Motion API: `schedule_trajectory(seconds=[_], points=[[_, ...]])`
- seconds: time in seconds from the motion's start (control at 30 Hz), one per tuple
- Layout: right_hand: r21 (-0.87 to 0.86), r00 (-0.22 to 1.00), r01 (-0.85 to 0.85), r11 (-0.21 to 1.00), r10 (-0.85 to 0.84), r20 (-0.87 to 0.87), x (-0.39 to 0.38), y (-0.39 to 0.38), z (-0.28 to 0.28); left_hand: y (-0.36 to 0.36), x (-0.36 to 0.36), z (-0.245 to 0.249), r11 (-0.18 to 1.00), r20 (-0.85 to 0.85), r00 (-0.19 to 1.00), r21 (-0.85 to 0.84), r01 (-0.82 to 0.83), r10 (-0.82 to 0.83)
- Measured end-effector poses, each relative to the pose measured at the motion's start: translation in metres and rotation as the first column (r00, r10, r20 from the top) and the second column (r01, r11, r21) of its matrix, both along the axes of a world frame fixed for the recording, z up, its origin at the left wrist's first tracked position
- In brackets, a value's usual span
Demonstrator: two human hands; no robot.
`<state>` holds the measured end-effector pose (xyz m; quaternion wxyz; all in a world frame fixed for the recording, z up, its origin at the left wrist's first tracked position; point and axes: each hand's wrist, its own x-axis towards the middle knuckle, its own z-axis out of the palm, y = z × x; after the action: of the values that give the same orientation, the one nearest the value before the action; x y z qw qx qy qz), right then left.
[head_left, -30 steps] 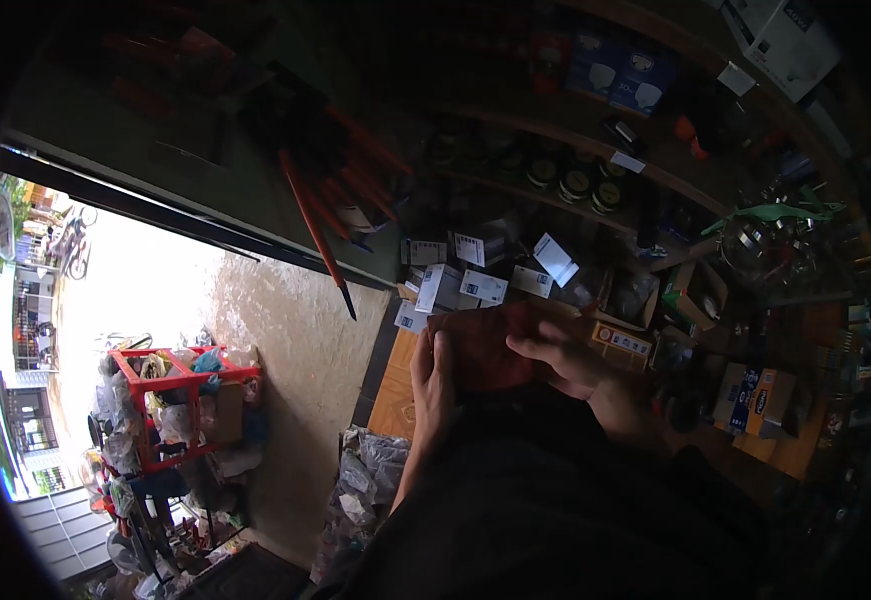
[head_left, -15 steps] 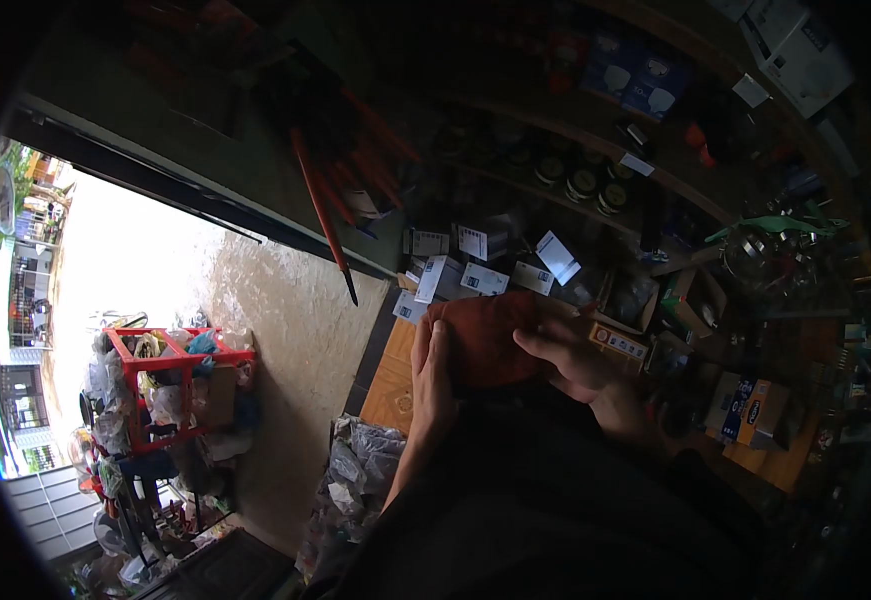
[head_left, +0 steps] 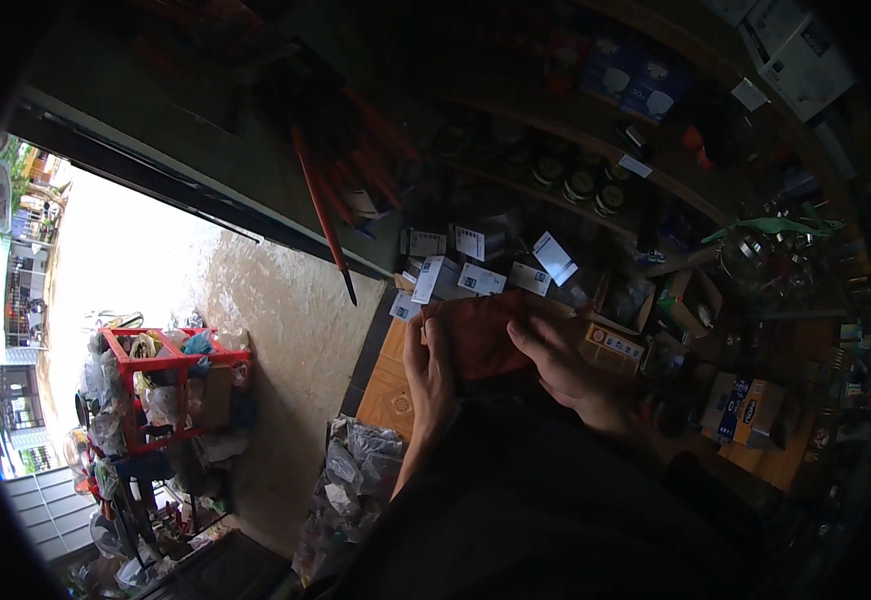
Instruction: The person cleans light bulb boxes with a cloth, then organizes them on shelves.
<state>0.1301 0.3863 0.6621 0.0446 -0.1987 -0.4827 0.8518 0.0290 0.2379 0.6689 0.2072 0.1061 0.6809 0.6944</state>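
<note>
A dark red piece of cloth (head_left: pixel 480 335), which looks folded, is held up in front of my body between both hands. My left hand (head_left: pixel 429 375) grips its left edge, thumb on the near face and the fingers mostly behind. At the right edge my right hand (head_left: pixel 565 365) holds the cloth, its thumb along the side and the other fingers partly in shadow. Just beyond the cloth, small white boxes (head_left: pixel 480 280) with printed labels lie on the wooden surface (head_left: pixel 383 378).
Shelves with several jars (head_left: pixel 580 183) rise at the back. Cardboard boxes (head_left: pixel 750 410) stand on the right. Orange-handled tools (head_left: pixel 325 210) hang at upper left. A red rack (head_left: pixel 170 375) with bags stands on the floor at left, and plastic bags (head_left: pixel 360 465) lie beside me.
Both hands and the cloth have shifted slightly left. The right hand's fingers sit closer against the cloth's right side. Nothing else has visibly moved.
</note>
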Motion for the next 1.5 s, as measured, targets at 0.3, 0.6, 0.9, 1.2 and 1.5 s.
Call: schedule_trajectory(seconds=[0.3, 0.6, 0.9, 1.2, 1.5], points=[[-0.381, 0.987, -0.009, 0.925, 0.070, 0.147, 0.005, 0.009, 0.006, 0.000, 0.000, -0.004, 0.999, -0.061, 0.997, -0.023, 0.038, -0.039], [-0.324, 0.973, 0.123, 0.938, -0.049, 0.227, 0.022, -0.008, 0.054, 0.006, -0.002, 0.000, 0.967, -0.152, 0.955, -0.075, 0.245, -0.254], [-0.669, 0.959, 0.109, 0.735, -0.255, -0.125, 0.022, 0.023, -0.040, 0.064, -0.053, -0.023, 0.842, -0.455, 0.742, -0.465, 0.274, -0.493], [-0.725, 0.934, 0.219, 0.653, -0.354, -0.038, 0.037, 0.142, -0.052, 0.246, -0.136, 0.184, 0.889, -0.823, 0.408, -0.232, 0.394, -0.396], [-0.731, 0.938, 0.324, 0.600, -0.303, 0.167, 0.064, 0.210, -0.089, 0.567, -0.319, 0.312, 0.973, -0.975, 0.069, -0.203, 0.109, -0.211]])
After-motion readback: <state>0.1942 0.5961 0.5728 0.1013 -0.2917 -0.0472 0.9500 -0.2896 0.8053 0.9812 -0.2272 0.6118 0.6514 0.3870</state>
